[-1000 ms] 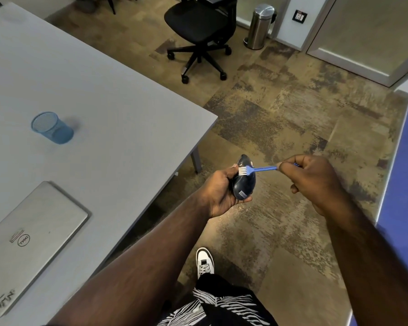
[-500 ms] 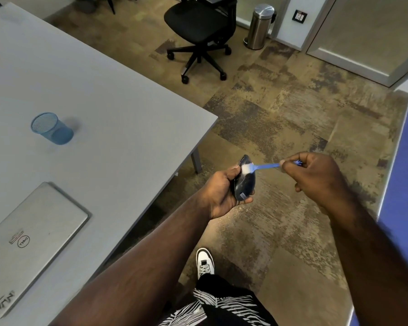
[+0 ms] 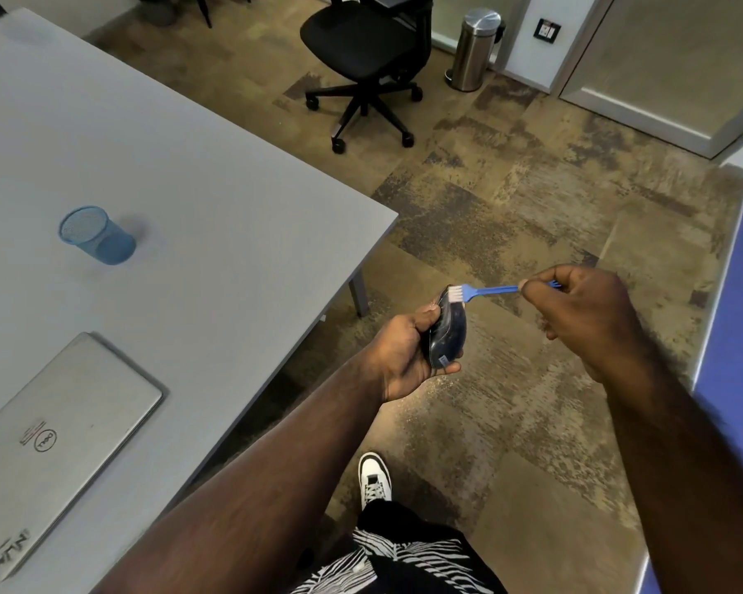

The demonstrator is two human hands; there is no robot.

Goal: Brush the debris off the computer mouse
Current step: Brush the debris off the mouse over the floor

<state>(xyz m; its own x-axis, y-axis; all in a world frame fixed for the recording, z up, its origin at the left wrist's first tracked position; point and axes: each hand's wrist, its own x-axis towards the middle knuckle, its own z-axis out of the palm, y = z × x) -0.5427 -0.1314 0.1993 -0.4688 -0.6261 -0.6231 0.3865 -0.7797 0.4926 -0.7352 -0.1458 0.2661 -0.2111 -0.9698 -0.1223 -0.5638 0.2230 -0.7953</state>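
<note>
My left hand [image 3: 397,355] grips a dark computer mouse [image 3: 446,334], held on edge over the floor just off the table corner. My right hand [image 3: 584,312] pinches the handle of a small blue brush [image 3: 483,290]. The brush's white bristles rest on the mouse's upper far end. Pale specks of debris lie on the carpet below the mouse.
A grey table [image 3: 198,216] to my left carries a blue mesh cup [image 3: 97,236] and a closed silver laptop [image 3: 56,439]. A black office chair [image 3: 361,45] and a steel bin [image 3: 474,47] stand farther back. A blue panel [image 3: 734,336] runs along the right.
The brush head has slid from the middle of the mouse up to its far end. My right hand rose slightly with it. My left hand kept the mouse almost still.
</note>
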